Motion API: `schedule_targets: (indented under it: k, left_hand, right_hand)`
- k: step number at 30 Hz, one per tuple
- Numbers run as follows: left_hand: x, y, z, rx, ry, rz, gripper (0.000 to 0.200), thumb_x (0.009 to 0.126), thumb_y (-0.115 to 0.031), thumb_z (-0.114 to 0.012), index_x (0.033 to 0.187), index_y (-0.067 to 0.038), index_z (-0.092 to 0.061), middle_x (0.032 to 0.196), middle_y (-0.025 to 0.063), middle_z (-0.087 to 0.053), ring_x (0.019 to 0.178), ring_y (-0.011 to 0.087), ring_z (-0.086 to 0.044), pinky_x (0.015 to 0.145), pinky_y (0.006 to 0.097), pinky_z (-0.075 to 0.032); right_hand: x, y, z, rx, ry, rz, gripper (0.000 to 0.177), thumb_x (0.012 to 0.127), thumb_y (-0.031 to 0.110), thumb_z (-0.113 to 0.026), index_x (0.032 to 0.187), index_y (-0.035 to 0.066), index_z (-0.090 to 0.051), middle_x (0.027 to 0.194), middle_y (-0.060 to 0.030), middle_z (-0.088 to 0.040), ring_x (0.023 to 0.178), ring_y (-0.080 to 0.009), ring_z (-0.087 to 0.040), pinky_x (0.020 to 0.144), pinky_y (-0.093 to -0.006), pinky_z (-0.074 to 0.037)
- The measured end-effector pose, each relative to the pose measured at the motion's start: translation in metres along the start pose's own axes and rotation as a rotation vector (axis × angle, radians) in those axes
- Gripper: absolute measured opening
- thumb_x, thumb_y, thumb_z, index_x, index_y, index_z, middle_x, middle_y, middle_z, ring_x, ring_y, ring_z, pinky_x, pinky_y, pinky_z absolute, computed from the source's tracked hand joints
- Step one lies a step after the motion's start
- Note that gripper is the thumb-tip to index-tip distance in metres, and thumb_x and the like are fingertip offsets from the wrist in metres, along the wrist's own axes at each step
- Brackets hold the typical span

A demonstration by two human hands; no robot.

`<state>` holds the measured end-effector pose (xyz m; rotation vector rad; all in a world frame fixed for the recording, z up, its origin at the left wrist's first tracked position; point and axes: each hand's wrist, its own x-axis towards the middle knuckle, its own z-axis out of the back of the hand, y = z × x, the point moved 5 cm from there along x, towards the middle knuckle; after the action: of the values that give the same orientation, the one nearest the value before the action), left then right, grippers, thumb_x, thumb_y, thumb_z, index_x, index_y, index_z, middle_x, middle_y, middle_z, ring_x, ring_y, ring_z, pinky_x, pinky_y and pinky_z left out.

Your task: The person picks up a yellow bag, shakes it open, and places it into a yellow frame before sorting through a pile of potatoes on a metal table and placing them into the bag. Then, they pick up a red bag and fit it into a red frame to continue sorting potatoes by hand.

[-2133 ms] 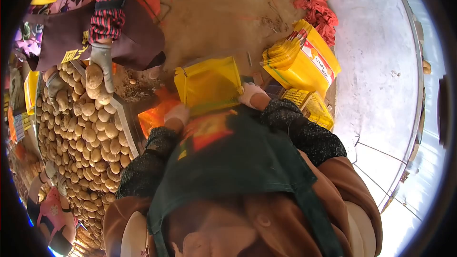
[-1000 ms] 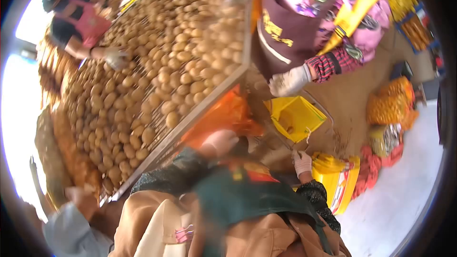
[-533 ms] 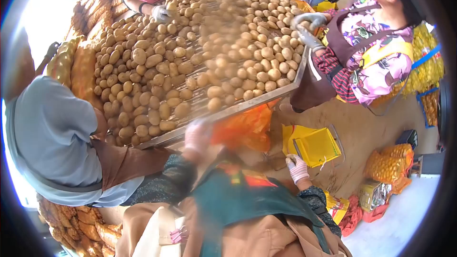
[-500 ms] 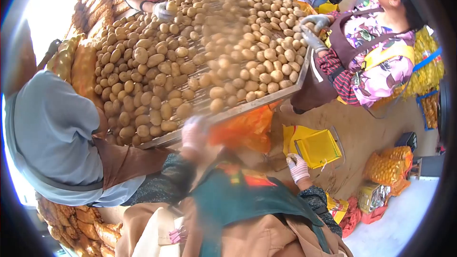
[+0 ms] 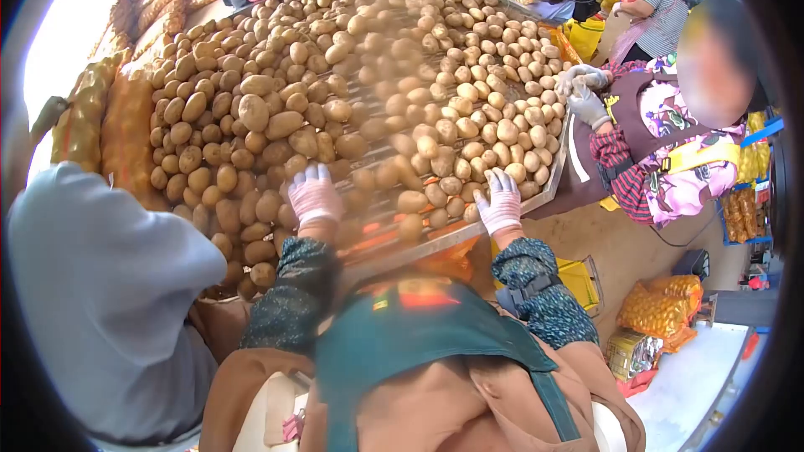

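Note:
Loose potatoes (image 5: pixel 276 121) cover a large slatted table (image 5: pixel 435 246) with a metal rim. In a pink and white glove, my left hand (image 5: pixel 316 199) lies over the potatoes near the front edge, fingers stretched forward. My right hand (image 5: pixel 501 202), gloved alike, reaches over the rim at the front right. Its fingers are spread and touch potatoes there. I see nothing gripped in either hand. Between my hands, part of the slats shows, with orange visible beneath. A smear on the lens blurs the middle of the heap.
A person in a grey top (image 5: pixel 109 285) leans close on my left. Another in a flowered top (image 5: pixel 657 134) stands at the right side; more people work at the far side. Filled net sacks (image 5: pixel 130 130) stand at left. A yellow basket (image 5: pixel 579 283) and a potato sack (image 5: pixel 657 310) are at right.
Both my hands have moved forward onto the potatoes, the right one from beside the yellow basket. My view has shifted, and the grey-clad person appears lower and closer.

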<state>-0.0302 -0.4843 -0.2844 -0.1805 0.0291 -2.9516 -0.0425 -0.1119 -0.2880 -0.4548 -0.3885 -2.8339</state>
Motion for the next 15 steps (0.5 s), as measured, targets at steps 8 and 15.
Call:
schedule_targets:
  k: [8, 15]
  left_hand:
    - [-0.025, 0.017, 0.002, -0.181, 0.16, 0.241, 0.036, 0.078, -0.031, -0.072, 0.105, -0.009, -0.062, 0.107, 0.0143, -0.065, 0.098, 0.0347, -0.064, 0.082, 0.0447, -0.052]
    - [-0.003, 0.0, -0.02, -0.073, 0.44, 0.535, 0.051, 0.086, -0.048, -0.067, 0.115, -0.007, -0.058, 0.115, 0.0172, -0.066, 0.104, 0.0336, -0.066, 0.086, 0.0432, -0.053]
  right_hand:
    - [0.003, -0.017, -0.012, 0.09, 0.093, -0.079, 0.042, 0.077, 0.021, -0.072, 0.114, 0.004, -0.061, 0.128, -0.0148, -0.054, 0.121, -0.0362, -0.048, 0.104, -0.0476, -0.039]
    - [0.001, -0.023, -0.02, 0.083, 0.121, -0.084, 0.045, 0.076, 0.023, -0.07, 0.116, 0.004, -0.06, 0.13, -0.0167, -0.052, 0.121, -0.0382, -0.047, 0.102, -0.0489, -0.04]
